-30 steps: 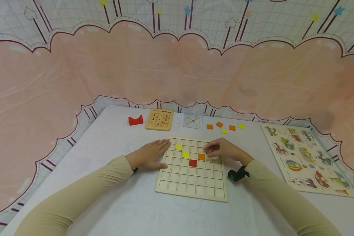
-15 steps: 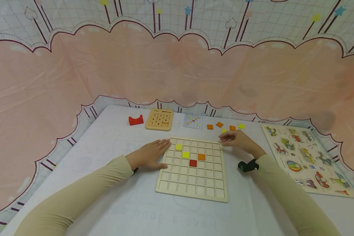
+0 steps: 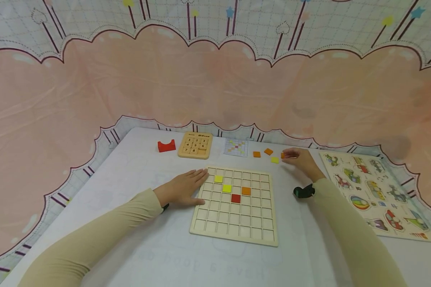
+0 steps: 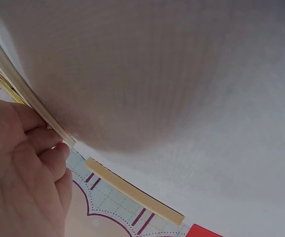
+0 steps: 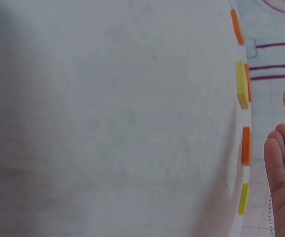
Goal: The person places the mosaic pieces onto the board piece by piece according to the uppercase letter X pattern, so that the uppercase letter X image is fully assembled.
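Observation:
My left hand [image 3: 182,187] lies with its fingers spread on the left edge of a pale wooden grid board [image 3: 219,227]. In the left wrist view its fingertips rest at the board's rim [image 4: 34,101]. On the grid sit two yellow tiles, one orange tile [image 3: 246,191] and one red tile [image 3: 236,198]. Over the loose tiles at the back right, my right hand [image 3: 303,161] hovers with extended fingers, its fingertips close to an orange tile [image 3: 282,155]. In the right wrist view the fingers [image 5: 276,170] stand apart from the orange tile [image 5: 246,145] and the yellow tile [image 5: 243,199].
Two orange tiles [image 3: 256,154] and a yellow tile [image 3: 274,160] lie left of the right hand. A pattern card [image 3: 236,147], a wooden number puzzle [image 3: 195,156] and a red arched block [image 3: 166,146] line the back. A picture puzzle board [image 3: 373,215] lies at right.
My right hand has moved off the grid board, right and away, to the loose tiles at the back. The orange tile stays on the grid. The left hand keeps its place.

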The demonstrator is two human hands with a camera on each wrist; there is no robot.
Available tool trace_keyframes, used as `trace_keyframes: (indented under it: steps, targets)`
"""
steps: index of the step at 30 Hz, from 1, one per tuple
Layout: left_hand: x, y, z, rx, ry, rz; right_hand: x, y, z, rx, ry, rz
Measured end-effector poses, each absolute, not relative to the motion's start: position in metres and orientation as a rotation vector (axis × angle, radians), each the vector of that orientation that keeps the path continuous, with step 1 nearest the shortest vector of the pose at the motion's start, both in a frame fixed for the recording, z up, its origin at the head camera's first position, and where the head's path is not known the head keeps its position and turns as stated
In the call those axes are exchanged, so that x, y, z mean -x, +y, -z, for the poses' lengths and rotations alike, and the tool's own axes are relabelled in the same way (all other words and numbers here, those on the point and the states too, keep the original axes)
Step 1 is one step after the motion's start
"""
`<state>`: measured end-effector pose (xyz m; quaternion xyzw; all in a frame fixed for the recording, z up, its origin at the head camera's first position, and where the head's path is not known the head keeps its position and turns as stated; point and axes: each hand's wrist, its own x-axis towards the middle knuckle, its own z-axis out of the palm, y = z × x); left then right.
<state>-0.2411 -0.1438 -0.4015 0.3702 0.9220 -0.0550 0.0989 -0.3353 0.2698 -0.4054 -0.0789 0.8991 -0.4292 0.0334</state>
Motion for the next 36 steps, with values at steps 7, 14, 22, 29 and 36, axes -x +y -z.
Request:
trace_keyframes:
  steps: [7,14,22,29,36]
  targets:
    - [0.24,-0.145,0.399,-1.108,2.725,0.127,0.346,0.273,0.405,0.171,2.793,1.285]
    - [0.239,-0.143,0.397,-1.128,2.721,0.101,0.352,0.274,0.406,0.099,2.739,1.269]
    - [0.24,-0.141,0.4,-1.09,2.72,0.164,0.354,0.274,0.408,0.09,2.733,1.163]
    - [0.24,-0.142,0.4,-1.086,2.721,0.154,0.352,0.275,0.408,0.128,2.757,1.109]
    - [0.239,-0.144,0.4,-1.087,2.729,0.148,0.35,0.278,0.407,0.234,2.755,1.084]
